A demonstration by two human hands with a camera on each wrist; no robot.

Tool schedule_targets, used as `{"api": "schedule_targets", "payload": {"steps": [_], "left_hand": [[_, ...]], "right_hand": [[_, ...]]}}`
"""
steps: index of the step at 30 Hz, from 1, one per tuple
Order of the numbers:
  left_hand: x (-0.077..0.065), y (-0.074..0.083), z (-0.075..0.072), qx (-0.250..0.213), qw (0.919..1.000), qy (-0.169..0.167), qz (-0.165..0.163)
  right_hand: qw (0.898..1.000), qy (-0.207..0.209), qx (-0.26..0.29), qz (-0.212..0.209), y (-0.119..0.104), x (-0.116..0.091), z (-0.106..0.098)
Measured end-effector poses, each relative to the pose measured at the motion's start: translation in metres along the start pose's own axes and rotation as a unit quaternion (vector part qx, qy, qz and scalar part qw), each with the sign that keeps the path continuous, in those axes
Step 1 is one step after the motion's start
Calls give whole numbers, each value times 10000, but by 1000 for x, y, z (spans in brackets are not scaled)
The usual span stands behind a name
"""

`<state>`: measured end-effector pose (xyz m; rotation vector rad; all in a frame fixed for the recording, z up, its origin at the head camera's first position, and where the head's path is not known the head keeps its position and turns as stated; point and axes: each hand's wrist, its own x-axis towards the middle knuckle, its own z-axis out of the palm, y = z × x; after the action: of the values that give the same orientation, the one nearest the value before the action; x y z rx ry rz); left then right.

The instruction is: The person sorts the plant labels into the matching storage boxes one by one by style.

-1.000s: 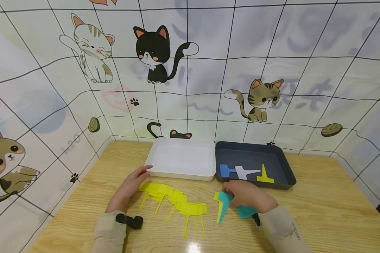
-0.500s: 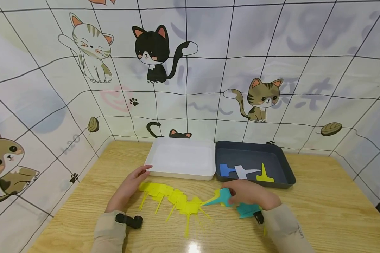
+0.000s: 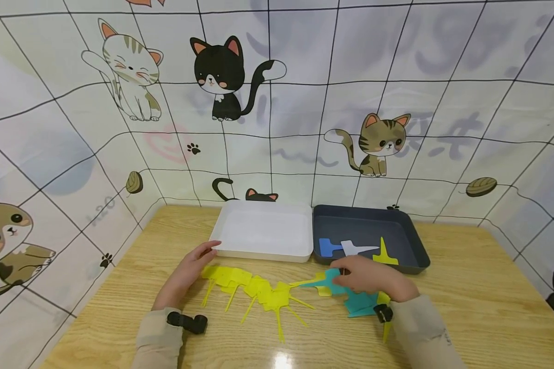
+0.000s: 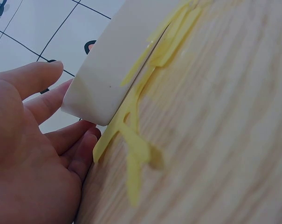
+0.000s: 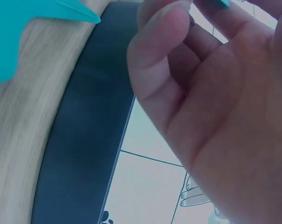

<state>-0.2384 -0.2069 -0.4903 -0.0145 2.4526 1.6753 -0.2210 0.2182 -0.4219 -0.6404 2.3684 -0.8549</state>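
Observation:
My right hand [image 3: 367, 277] pinches a teal T-shaped plant label [image 3: 334, 283] by its head, with the pointed stem aimed left. A yellow plant label [image 3: 323, 291] lies right behind and under it. Close by the right wrist is a pile of teal labels [image 3: 361, 305]. In the right wrist view the fingers curl, a sliver of teal showing among them. The fingers of my left hand [image 3: 189, 269] rest against the front left corner of the white tray [image 3: 260, 253]; the left wrist view shows the fingertips at that corner. Several yellow labels [image 3: 258, 287] fan across the table before it.
A dark grey tray [image 3: 369, 218] stands to the right of the white one, holding a blue label [image 3: 329, 248], a white label [image 3: 353, 248] and a yellow label [image 3: 385, 253]. Another yellow stem [image 3: 386, 332] shows beside the right wrist. A cat-patterned cloth rises behind the wooden table.
The teal label in my right hand has turned from pointing down to pointing left, and the hand has shifted slightly right. The yellow fan's right end has spread. My left hand stays put.

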Motion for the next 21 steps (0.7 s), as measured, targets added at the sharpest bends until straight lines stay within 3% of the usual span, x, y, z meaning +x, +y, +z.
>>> {"api": "schedule_targets", "payload": {"steps": [2,9,13,21], "left_hand": [[0,0,0,17,10000,-9,-37],[-1,1,-1,149,9998,-55,115],[-1,1,-1,127,9998,-75,125],[-1,0,-2,178,9998,-18,107]], "right_hand": [[9998,72,177,-69,2,-1,-2],[9909,1103,-437,-633,16,-2,-14],[9842,1716,67,-427,18,-5,-19],[9498,3104,344,200,26,-5,-26]]}}
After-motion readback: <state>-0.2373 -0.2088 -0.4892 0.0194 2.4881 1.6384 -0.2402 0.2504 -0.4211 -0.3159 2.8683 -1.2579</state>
